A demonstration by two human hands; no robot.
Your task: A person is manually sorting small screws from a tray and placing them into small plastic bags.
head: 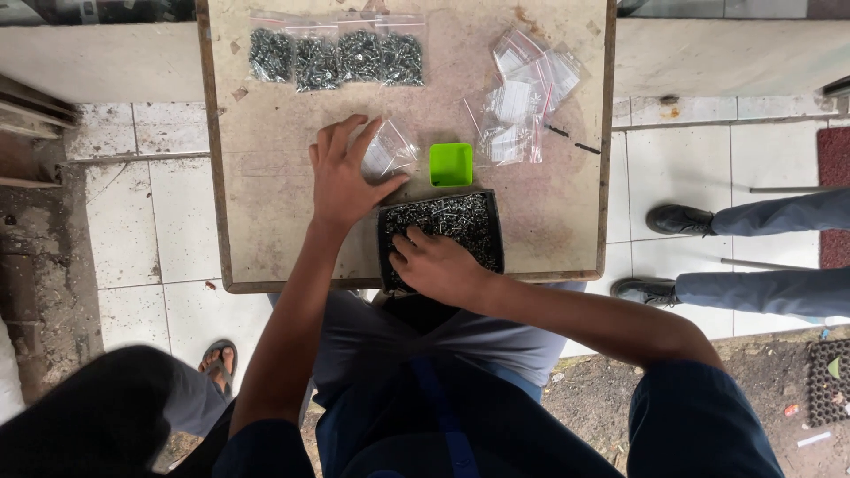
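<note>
Left hand [343,175] touches empty bag [388,152]; right hand [440,265] seemingly digs into screw tray [440,221].

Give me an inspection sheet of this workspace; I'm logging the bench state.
Surface: worn, stained wooden tabletop with a dark raised rim.
Job's things: black tray of small dark screws at the near edge; clear zip bag beside it; four filled screw bags in a row at the far side; pile of empty zip bags; small green tub.
Clutter: two small dark bits near the empty bags.
Grippers: left hand flat on the clear bag; right hand in the tray, fingers among the screws.
Cables: nothing seen.
Surroundings: white tiled floor; another person's legs and dark shoes at the right; a sandalled foot lower left.
</note>
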